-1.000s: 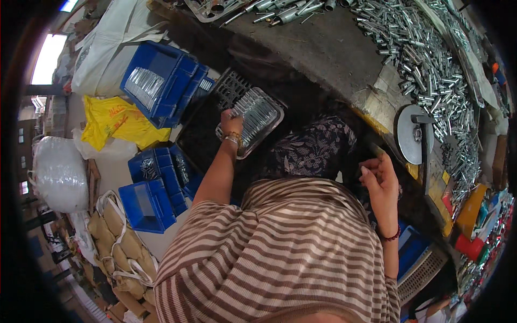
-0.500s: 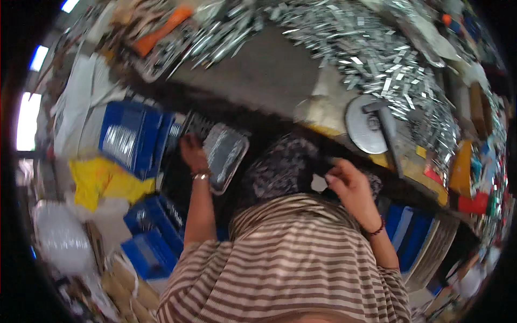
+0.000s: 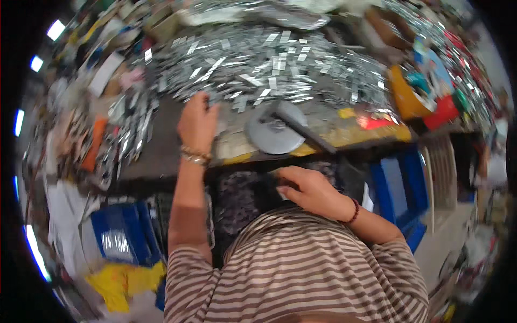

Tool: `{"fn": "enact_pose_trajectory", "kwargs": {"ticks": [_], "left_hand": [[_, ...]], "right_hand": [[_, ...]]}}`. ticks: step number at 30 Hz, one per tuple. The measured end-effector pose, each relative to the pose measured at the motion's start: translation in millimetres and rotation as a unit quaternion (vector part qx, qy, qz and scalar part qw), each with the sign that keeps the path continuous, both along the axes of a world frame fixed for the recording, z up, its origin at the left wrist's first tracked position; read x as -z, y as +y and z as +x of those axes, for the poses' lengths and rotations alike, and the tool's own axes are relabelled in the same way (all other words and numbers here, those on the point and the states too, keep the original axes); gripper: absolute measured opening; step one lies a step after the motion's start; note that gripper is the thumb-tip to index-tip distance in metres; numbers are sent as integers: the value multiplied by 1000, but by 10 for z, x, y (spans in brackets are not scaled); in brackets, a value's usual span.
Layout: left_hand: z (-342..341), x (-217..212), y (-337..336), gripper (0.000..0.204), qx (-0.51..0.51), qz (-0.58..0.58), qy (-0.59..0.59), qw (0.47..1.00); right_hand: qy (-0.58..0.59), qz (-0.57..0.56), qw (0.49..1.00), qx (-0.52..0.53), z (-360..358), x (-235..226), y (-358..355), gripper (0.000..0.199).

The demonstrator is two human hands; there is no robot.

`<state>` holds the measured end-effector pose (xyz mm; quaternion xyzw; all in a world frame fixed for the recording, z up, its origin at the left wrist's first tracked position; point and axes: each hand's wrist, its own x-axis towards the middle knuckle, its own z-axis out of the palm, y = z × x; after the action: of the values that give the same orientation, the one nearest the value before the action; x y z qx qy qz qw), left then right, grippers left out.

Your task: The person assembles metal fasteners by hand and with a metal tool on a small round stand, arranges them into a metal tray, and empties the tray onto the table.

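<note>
The left hand [image 3: 198, 125] is held left of the disc [image 3: 264, 135], fingers bent; whether anything is gripped cannot be told. The right hand [image 3: 309, 188] is curled on the near side of the disc, its hold also unclear. Metal pieces [image 3: 272, 82] are heaped beyond the disc; some could be scattered if brushed by a sleeve or wrist. In the earlier frame, the left hand is seen farther from the disc, beside the blue bin [image 3: 117, 232].

Silver pieces [image 3: 274, 67], brown-and-cream striped shirt [image 3: 307, 264]
</note>
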<state>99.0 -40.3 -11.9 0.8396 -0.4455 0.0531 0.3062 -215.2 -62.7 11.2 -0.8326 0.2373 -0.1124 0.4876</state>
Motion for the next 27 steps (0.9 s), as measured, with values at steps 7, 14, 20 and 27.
{"fn": "enact_pose_trajectory", "kwargs": {"ticks": [7, 14, 20, 27], "left_hand": [[59, 6, 20, 29, 11, -15, 22, 1000], [-493, -231, 318, 34, 143, -92, 297, 939], [-781, -267, 383, 36, 231, 4, 385, 894], [-875, -371, 345, 20, 282, 17, 145, 948]], "right_hand": [[-29, -103, 991, 78, -346, -318, -474, 21], [-4, -544, 806, 232, -573, -71, -1698, 14], [126, -606, 779, 98, -597, -60, -2169, 16], [125, -607, 783, 64, -657, -93, -2218, 15]]}}
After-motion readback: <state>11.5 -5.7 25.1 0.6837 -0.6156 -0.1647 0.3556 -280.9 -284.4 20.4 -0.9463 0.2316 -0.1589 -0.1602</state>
